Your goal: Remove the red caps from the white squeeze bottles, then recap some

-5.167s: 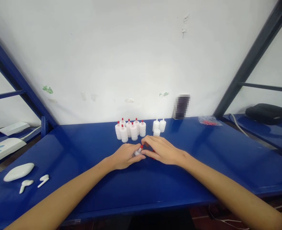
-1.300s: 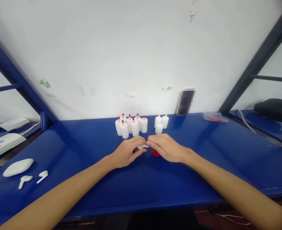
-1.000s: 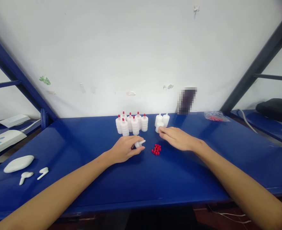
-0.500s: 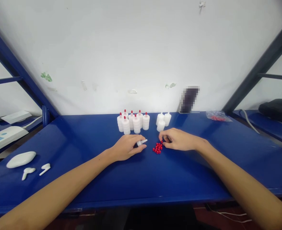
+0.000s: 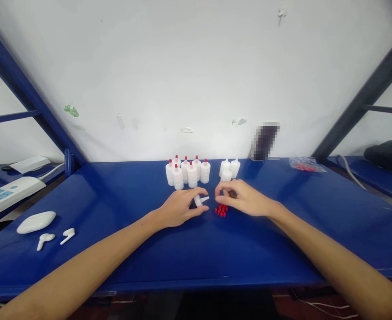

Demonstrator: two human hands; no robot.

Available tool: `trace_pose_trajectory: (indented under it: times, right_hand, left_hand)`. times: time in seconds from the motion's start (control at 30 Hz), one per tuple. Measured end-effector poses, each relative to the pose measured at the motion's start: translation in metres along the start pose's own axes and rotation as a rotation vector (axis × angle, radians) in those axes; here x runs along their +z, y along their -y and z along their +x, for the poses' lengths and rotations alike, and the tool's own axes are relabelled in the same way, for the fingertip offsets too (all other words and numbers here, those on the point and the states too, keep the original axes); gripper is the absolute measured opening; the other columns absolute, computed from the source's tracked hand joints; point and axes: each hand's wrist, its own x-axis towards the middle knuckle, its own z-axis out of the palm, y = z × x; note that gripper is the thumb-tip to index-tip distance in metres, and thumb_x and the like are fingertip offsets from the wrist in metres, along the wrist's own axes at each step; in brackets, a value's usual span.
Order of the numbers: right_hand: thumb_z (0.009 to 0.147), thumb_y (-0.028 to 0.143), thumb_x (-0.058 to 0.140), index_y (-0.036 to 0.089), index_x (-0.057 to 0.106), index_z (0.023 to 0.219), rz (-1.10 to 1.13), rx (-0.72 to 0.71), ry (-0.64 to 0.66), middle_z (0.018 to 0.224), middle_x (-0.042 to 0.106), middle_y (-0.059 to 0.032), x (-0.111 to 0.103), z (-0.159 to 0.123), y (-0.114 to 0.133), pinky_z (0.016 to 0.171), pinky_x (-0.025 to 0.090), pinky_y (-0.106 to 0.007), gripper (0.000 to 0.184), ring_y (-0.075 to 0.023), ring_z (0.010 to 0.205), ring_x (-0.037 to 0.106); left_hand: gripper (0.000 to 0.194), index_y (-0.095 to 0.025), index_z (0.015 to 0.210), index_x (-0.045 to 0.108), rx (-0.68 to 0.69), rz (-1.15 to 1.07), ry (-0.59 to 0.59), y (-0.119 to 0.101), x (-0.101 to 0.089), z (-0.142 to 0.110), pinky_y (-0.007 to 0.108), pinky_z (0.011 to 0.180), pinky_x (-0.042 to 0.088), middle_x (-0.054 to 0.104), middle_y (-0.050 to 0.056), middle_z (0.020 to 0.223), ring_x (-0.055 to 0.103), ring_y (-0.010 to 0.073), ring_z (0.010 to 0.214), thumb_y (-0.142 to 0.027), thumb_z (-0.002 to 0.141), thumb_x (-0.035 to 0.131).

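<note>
My left hand (image 5: pixel 184 206) is closed around a white squeeze bottle (image 5: pixel 198 201), tipped on its side with its bare nozzle pointing right. Just right of that nozzle, my right hand (image 5: pixel 241 198) is in a pinch. The red cap it had between thumb and forefinger is now hidden by the fingertips. A small pile of red caps (image 5: pixel 222 210) lies on the table below the right fingertips. Behind the right hand stand three white bottles (image 5: pixel 235 169) with uncapped nozzles. Several white bottles with red caps (image 5: pixel 192 175) stand upright behind my left hand.
The blue table (image 5: pixel 196 253) meets a white wall (image 5: pixel 196 80). Wireless earbuds (image 5: pixel 68 235), their white case (image 5: pixel 36 222) and a power strip (image 5: pixel 6 195) lie at left. A clear bag of red caps (image 5: pixel 306 165) lies at the back right, near a blurred-out dark object (image 5: pixel 265 141).
My right hand has moved left, off the pile of caps and closer to the nozzle. The left hand still holds the bottle. The whole view has shifted slightly.
</note>
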Motion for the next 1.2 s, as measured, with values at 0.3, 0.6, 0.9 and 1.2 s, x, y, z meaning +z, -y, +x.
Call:
trace_pose_trajectory:
  times: [0.3, 0.6, 0.9, 1.2]
  right_hand:
    - [0.097, 0.039, 0.047, 0.020, 0.053, 0.085, 0.048, -0.086, -0.379, 0.060, 0.050, 0.0049, 0.011, 0.006, 0.002, 0.056, 0.034, -0.025, 0.023, -0.0115, 0.055, 0.044]
    - [0.089, 0.036, 0.051, 0.021, 0.059, 0.085, -0.411, 0.219, -0.680, 0.062, 0.060, 0.0015, -0.024, 0.019, -0.034, 0.057, 0.031, -0.027, 0.017, -0.0156, 0.056, 0.053]
    - [0.094, 0.043, 0.048, 0.022, 0.064, 0.085, -0.448, 0.210, -0.682, 0.062, 0.061, 0.0013, -0.018, 0.014, -0.044, 0.056, 0.031, -0.027, 0.028, -0.0151, 0.056, 0.053]
    - [0.081, 0.038, 0.067, 0.019, 0.064, 0.082, -0.084, -0.027, -0.903, 0.057, 0.050, 0.0049, 0.000, 0.004, -0.041, 0.051, 0.035, -0.026, 0.020, -0.0105, 0.047, 0.042]
  left_hand:
    - [0.039, -0.021, 0.123, 0.049, 0.035, -0.125, -0.353, -0.003, -0.005, 0.000, 0.023, 0.064, 0.044, 0.061, -0.004, 0.073, 0.054, 0.0105, 0.060, -0.038, 0.090, 0.060]
    - [0.025, -0.021, 0.109, 0.057, -0.306, -0.046, -0.644, 0.020, -0.041, 0.004, 0.020, 0.051, 0.034, 0.046, -0.010, 0.049, 0.043, 0.0090, 0.043, -0.037, 0.091, 0.054]
    - [0.037, -0.021, 0.112, 0.064, -0.416, 0.223, -0.517, 0.029, -0.032, 0.005, 0.025, 0.058, 0.036, 0.055, -0.006, 0.053, 0.054, 0.0145, 0.052, -0.046, 0.083, 0.063]
    - [0.021, -0.017, 0.090, 0.057, 0.002, 0.092, -0.548, 0.022, -0.022, 0.000, 0.026, 0.070, 0.043, 0.058, 0.003, 0.087, 0.053, 0.0152, 0.077, -0.037, 0.085, 0.063]
